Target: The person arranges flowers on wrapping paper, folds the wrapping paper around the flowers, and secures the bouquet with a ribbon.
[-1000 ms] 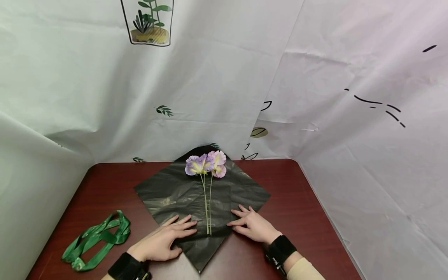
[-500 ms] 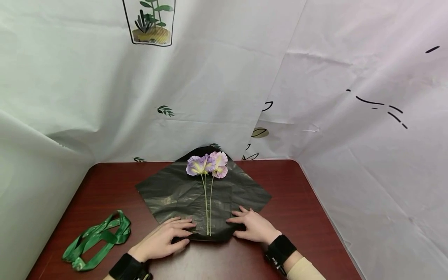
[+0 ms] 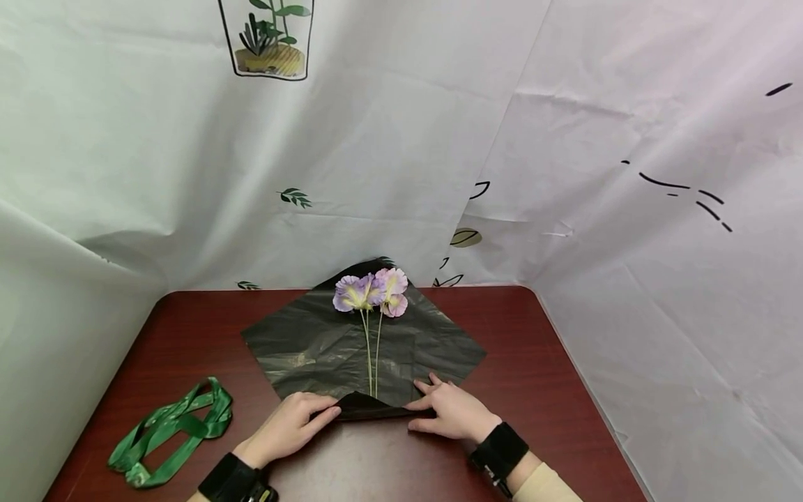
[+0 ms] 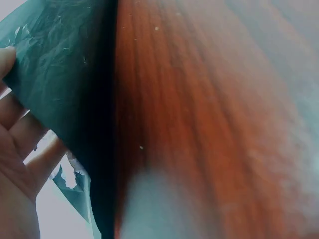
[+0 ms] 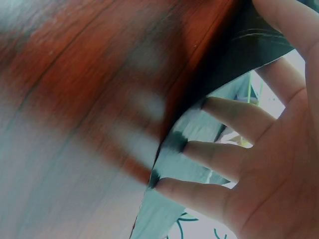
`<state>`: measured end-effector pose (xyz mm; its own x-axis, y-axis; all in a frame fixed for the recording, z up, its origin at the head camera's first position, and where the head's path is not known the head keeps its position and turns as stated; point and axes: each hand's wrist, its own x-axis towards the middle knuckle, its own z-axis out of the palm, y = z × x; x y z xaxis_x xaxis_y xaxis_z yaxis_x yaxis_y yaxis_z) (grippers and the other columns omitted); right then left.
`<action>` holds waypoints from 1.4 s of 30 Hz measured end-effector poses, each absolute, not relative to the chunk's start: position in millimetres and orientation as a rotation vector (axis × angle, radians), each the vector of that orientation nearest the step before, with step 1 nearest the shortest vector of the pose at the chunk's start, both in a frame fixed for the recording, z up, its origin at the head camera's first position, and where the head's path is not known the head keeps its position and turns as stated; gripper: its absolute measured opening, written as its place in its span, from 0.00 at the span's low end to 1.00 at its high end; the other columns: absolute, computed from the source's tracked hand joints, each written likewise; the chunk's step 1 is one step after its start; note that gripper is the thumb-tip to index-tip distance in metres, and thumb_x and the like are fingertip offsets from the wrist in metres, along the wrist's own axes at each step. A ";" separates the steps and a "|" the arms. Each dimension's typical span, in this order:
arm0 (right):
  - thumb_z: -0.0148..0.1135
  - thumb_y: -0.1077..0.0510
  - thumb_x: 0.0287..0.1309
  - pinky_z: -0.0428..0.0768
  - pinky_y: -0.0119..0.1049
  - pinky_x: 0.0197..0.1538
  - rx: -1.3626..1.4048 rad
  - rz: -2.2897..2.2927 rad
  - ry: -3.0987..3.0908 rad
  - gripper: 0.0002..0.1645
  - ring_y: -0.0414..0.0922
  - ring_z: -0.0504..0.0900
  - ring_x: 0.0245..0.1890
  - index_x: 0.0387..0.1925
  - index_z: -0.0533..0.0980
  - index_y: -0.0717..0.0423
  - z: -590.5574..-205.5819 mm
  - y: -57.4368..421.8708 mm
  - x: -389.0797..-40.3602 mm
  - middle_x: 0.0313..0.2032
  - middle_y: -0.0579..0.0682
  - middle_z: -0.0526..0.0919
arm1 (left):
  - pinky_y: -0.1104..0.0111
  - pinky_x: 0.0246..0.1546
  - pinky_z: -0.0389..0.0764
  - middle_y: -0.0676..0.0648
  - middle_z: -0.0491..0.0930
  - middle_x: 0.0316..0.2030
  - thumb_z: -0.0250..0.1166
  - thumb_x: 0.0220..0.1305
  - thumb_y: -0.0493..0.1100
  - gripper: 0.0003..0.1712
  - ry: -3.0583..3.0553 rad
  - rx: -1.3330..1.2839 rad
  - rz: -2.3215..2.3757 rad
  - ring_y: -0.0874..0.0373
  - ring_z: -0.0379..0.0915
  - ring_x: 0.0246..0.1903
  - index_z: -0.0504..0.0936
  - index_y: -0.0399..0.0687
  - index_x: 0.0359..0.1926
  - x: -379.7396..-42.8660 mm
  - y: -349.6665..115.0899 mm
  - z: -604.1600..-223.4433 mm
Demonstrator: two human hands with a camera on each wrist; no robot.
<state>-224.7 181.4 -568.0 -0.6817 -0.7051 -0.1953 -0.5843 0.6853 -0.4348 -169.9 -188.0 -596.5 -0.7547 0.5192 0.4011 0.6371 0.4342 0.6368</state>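
A sheet of black wrapping paper (image 3: 304,359) lies diamond-wise on the table, its near corner folded up into a narrow dark flap. Purple and pink flowers (image 3: 359,293) on thin stems rest on the sheet, heads at the far end; the flap hides the stem ends. My left hand (image 3: 290,422) pinches the left end of the fold, the thumb on the near side of the paper (image 4: 55,64). At the fold's right end my right hand (image 3: 456,411) pinches the edge between thumb and forefinger, its other fingers spread out over the sheet.
A loosely looped green ribbon (image 3: 182,425) lies on the left of the reddish-brown table (image 3: 514,362). A white printed cloth (image 3: 389,139) hangs behind the table and along both sides. The far corner of the paper leans against this cloth.
The near corner of the paper, flat and pointing toward me before, has been turned up over the lower stems. Both hands stay at the sides, the left with its fingers drawn in.
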 end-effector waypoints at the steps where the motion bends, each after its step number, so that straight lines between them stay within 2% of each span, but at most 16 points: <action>1: 0.69 0.36 0.77 0.72 0.73 0.72 -1.023 -0.487 2.555 0.22 0.73 0.65 0.80 0.63 0.90 0.36 -567.6 180.7 -224.7 0.77 0.62 0.76 | 0.68 0.38 0.87 0.57 0.93 0.40 0.65 0.84 0.39 0.11 -2.517 -1.017 -1.201 0.69 0.88 0.40 0.93 0.57 0.50 -170.5 -187.2 -596.0; 4: 0.67 0.39 0.80 0.76 0.67 0.72 -1.052 -0.515 2.560 0.18 0.74 0.69 0.77 0.57 0.93 0.39 -566.8 178.8 -225.0 0.74 0.62 0.79 | 0.72 0.38 0.86 0.57 0.93 0.40 0.67 0.82 0.37 0.10 -2.475 -0.976 -1.159 0.70 0.88 0.39 0.93 0.56 0.49 -171.8 -184.4 -594.0; 8: 0.67 0.42 0.81 0.78 0.61 0.72 -1.059 -0.573 2.547 0.15 0.73 0.72 0.75 0.50 0.95 0.40 -565.2 177.9 -225.8 0.72 0.61 0.81 | 0.76 0.33 0.81 0.58 0.92 0.36 0.69 0.81 0.37 0.09 -2.468 -0.908 -1.164 0.75 0.81 0.31 0.93 0.57 0.46 -173.5 -181.0 -591.1; 10: 0.68 0.43 0.80 0.77 0.63 0.72 -1.053 -0.572 2.546 0.14 0.72 0.73 0.75 0.49 0.95 0.41 -563.9 177.7 -225.6 0.71 0.60 0.82 | 0.76 0.31 0.79 0.59 0.90 0.34 0.69 0.80 0.37 0.09 -2.473 -0.882 -1.160 0.77 0.77 0.28 0.92 0.57 0.45 -174.1 -179.6 -590.2; 13: 0.70 0.42 0.78 0.75 0.67 0.73 -1.044 -0.506 2.563 0.16 0.69 0.73 0.77 0.56 0.94 0.42 -561.4 176.5 -224.3 0.72 0.58 0.82 | 0.76 0.29 0.76 0.60 0.89 0.32 0.69 0.80 0.38 0.09 -2.478 -0.858 -1.155 0.79 0.72 0.26 0.92 0.58 0.43 -174.7 -178.5 -589.6; 17: 0.71 0.40 0.76 0.72 0.72 0.73 -1.053 -0.410 2.599 0.23 0.65 0.71 0.79 0.66 0.89 0.41 -559.5 173.2 -221.9 0.74 0.56 0.81 | 0.77 0.26 0.68 0.68 0.74 0.24 0.69 0.81 0.38 0.11 -2.487 -0.839 -1.174 0.79 0.60 0.21 0.88 0.59 0.38 -174.6 -177.2 -590.0; 21: 0.70 0.39 0.77 0.70 0.72 0.75 -1.100 -0.430 2.618 0.26 0.60 0.71 0.80 0.68 0.87 0.42 -559.4 167.8 -220.6 0.75 0.54 0.80 | 0.79 0.24 0.63 0.71 0.59 0.23 0.70 0.80 0.39 0.14 -2.485 -0.818 -1.166 0.79 0.51 0.20 0.83 0.60 0.34 -175.3 -174.4 -589.9; 27: 0.66 0.39 0.81 0.66 0.67 0.80 -1.166 -0.541 2.538 0.28 0.59 0.66 0.83 0.72 0.84 0.46 -560.5 153.5 -222.5 0.78 0.54 0.76 | 0.80 0.25 0.63 0.72 0.57 0.23 0.71 0.79 0.38 0.16 -2.472 -0.794 -1.132 0.79 0.52 0.21 0.82 0.63 0.33 -177.0 -171.2 -592.3; 35: 0.64 0.35 0.81 0.63 0.66 0.81 -1.161 -0.476 2.507 0.32 0.61 0.57 0.86 0.72 0.84 0.49 -564.3 137.6 -223.5 0.82 0.52 0.70 | 0.77 0.25 0.64 0.71 0.56 0.23 0.69 0.81 0.41 0.15 -2.528 -0.770 -1.166 0.78 0.52 0.20 0.81 0.64 0.34 -177.3 -169.5 -594.9; 39: 0.64 0.35 0.81 0.63 0.66 0.81 -1.160 -0.468 2.510 0.33 0.62 0.57 0.86 0.71 0.84 0.52 -564.8 132.6 -223.8 0.82 0.52 0.70 | 0.77 0.25 0.65 0.71 0.57 0.22 0.69 0.82 0.41 0.14 -2.530 -0.775 -1.158 0.78 0.53 0.20 0.83 0.64 0.35 -177.2 -169.5 -595.5; 42: 0.65 0.36 0.81 0.65 0.64 0.81 -1.138 -0.502 2.496 0.36 0.61 0.59 0.86 0.77 0.79 0.51 -565.7 131.9 -223.7 0.82 0.49 0.71 | 0.77 0.25 0.66 0.71 0.62 0.22 0.69 0.82 0.41 0.12 -2.522 -0.771 -1.158 0.78 0.56 0.20 0.85 0.64 0.37 -177.6 -169.5 -595.8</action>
<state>-223.7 131.9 -565.7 -0.6158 -0.7701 -0.1665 -0.6458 0.6144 -0.4534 -177.6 -169.5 -595.8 -0.8253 0.3567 0.4378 0.5645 0.5413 0.6232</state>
